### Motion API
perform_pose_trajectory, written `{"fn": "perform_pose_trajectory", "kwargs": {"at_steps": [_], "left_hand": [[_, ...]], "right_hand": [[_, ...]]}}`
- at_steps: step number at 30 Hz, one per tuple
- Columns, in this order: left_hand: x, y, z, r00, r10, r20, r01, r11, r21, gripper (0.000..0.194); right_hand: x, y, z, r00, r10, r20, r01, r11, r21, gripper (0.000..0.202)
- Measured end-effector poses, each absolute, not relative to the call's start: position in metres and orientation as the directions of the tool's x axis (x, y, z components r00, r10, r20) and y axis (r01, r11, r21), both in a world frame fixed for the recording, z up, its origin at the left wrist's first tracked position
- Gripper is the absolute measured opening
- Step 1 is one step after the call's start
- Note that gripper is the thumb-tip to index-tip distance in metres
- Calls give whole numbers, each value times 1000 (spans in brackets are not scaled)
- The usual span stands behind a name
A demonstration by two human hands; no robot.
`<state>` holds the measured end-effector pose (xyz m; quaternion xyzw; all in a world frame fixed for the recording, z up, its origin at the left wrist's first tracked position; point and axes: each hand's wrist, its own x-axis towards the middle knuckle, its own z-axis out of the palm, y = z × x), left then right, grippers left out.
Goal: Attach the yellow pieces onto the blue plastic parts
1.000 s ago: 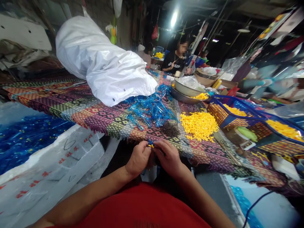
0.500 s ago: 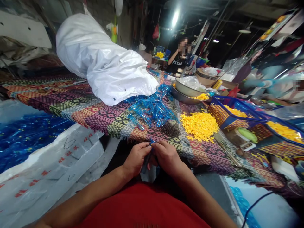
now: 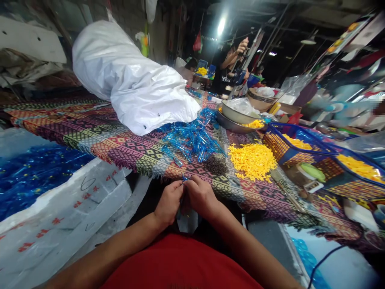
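Note:
Just off the front edge of the cloth, my left hand (image 3: 170, 201) and my right hand (image 3: 199, 195) meet with fingers pinched. Between their fingertips is a small blue translucent plastic piece (image 3: 184, 179), mostly covered by the fingers, so its exact kind does not show. Beyond them on the cloth lies a heap of blue clear plastic pieces (image 3: 192, 142), long and tube-like. A small pile of tiny dark parts (image 3: 215, 165) sits nearest my right hand. To its right spreads a pile of small yellow plastic parts (image 3: 252, 162).
A big white sack (image 3: 150, 90) lies across the patterned cloth (image 3: 126, 148). Stacked metal bowls (image 3: 237, 113) and blue baskets (image 3: 270, 146) of yellow parts stand right. At left, a white foam box (image 3: 75, 200) holds many blue pieces. Another person (image 3: 225, 78) is across the table.
Both my hands have shifted slightly left with the blue piece, still pinched together. Across the table, the other person's hand has risen from near the head.

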<state>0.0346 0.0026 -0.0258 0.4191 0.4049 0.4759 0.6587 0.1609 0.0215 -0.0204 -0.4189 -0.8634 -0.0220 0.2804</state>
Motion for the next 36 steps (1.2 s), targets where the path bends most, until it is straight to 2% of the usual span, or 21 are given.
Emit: {"fn": "perform_pose_trajectory", "kwargs": {"at_steps": [3,6,9,11,14,17,25,30,36], "left_hand": [[33,9,-31,381,901,-208,-439,374,817,23],[30,12,-32,432,871,-235,-467,439,767,25],[27,12,-29,437,871,-224,-472,434,768,26],[26,10,-24,454,869,-195,-475,421,772,26],[26,6,-15,473,866,-164,-480,409,776,27],[26,4,-8,427,890,-160,-511,383,770,22],[11,10,-10,310,936,-163,-542,315,779,21],[-4,14,-10,236,958,-164,-544,270,795,21],[-23,16,-10,153,980,-129,-561,194,805,22]], "right_hand": [[171,24,-20,-416,737,534,662,647,-377,20],[200,42,-14,-323,751,576,665,613,-427,19],[244,79,-4,-201,792,577,819,459,-344,20],[271,106,3,-119,864,489,950,242,-197,23],[289,139,12,-99,881,463,976,177,-127,25],[275,153,19,-181,880,439,968,239,-80,24],[173,131,16,-537,784,312,822,569,-16,22],[127,123,12,-568,786,244,808,589,-14,26],[117,128,13,-575,796,188,811,586,1,12]]}}
